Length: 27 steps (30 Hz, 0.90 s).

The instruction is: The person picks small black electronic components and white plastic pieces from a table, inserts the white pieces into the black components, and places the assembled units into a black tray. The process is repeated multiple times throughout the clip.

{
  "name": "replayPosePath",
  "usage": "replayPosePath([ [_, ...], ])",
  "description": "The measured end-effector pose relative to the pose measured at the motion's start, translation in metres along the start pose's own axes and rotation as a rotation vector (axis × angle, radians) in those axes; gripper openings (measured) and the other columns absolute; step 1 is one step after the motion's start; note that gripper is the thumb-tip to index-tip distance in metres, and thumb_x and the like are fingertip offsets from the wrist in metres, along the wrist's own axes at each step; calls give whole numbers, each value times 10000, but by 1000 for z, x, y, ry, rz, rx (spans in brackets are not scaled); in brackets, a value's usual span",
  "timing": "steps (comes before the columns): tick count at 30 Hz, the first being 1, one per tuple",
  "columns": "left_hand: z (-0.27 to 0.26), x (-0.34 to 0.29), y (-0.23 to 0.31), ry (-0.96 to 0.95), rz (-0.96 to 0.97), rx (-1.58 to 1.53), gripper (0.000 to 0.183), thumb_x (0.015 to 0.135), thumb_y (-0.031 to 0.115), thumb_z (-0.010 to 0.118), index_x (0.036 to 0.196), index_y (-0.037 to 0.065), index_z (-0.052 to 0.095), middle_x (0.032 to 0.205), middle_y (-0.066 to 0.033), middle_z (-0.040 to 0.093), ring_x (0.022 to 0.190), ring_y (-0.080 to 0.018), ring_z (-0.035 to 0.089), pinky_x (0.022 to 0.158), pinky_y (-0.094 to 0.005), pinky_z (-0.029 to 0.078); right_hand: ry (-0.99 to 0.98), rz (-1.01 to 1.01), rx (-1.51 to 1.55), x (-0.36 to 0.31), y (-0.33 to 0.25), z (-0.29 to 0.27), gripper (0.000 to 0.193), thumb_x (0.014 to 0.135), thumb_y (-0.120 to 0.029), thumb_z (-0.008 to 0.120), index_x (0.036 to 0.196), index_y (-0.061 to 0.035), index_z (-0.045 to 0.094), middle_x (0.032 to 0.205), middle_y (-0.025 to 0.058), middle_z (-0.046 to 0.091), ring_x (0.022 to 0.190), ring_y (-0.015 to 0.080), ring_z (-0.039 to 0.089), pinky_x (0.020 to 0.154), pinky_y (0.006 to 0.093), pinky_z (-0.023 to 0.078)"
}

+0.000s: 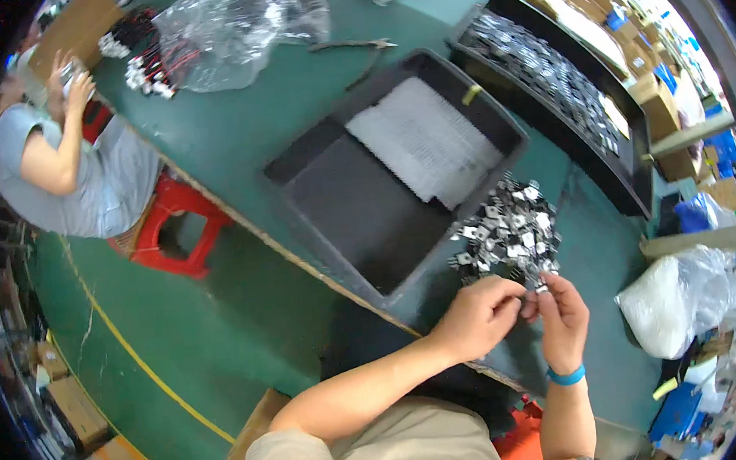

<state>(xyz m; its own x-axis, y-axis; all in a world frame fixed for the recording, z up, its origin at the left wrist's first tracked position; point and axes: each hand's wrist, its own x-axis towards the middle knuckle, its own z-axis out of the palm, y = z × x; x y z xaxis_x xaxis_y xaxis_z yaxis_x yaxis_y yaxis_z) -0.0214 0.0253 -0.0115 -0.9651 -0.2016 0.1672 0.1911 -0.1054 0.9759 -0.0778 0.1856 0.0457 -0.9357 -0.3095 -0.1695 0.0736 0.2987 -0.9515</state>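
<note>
A loose pile of small black parts with silver metal tabs (519, 228) lies on the green table. At its near edge my two hands come together. My left hand (481, 314) is closed, thumb against forefinger, and whatever sits between them is too small to make out. My right hand (564, 320), with a blue band at the wrist, pinches a small black-and-silver part (541, 286) between thumb and fingers. Just beyond the left hand stands a shallow black tray (333, 220). Neat, tight rows of small grey parts (425, 135) cover its far right portion.
A long black bin (647, 175) of dark parts stands at the back right. Pliers (353, 45), clear plastic bags (235, 28) and white connectors (148, 77) lie farther off. A white bag (659, 306) is at right. A co-worker (69, 167) sits left on a red stool (179, 229).
</note>
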Motion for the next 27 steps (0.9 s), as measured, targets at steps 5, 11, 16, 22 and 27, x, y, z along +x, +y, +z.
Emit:
replayPosePath([
  [5,-3,-10,16,22,-148,-227,190,1006,64,611,1154,-22,693,919,-57,674,837,-112,639,727,-283,515,-122,-30,157,-15,-7,9,222,1000,31,558,1220,10,552,962,90,686,807,136,670,707,255,541],
  [11,-5,-21,14,-42,-201,-323,200,970,16,661,1161,-35,688,994,-60,660,853,-109,637,739,-261,523,-171,-6,296,-27,-1,13,194,1008,22,557,1198,16,594,964,87,690,815,133,676,708,254,546],
  [16,-4,-31,22,37,-371,-307,154,954,32,693,1096,-19,720,939,-28,651,751,-80,596,654,-251,497,-146,-329,-280,-42,2,22,329,902,45,631,1228,21,670,868,182,691,701,288,686,660,358,542],
  [22,-12,-34,23,108,-332,-90,60,956,52,695,966,-1,721,757,17,615,625,-38,515,551,-220,416,139,-357,-573,-17,-4,16,243,867,-39,713,1109,-41,691,851,151,673,694,338,673,615,408,536],
  [27,-11,-28,22,102,-470,-200,154,1013,122,618,997,-1,709,697,10,584,584,-46,467,508,-224,360,154,-526,-879,15,7,15,165,863,-90,717,1024,-75,687,922,124,641,731,340,661,616,445,542],
])
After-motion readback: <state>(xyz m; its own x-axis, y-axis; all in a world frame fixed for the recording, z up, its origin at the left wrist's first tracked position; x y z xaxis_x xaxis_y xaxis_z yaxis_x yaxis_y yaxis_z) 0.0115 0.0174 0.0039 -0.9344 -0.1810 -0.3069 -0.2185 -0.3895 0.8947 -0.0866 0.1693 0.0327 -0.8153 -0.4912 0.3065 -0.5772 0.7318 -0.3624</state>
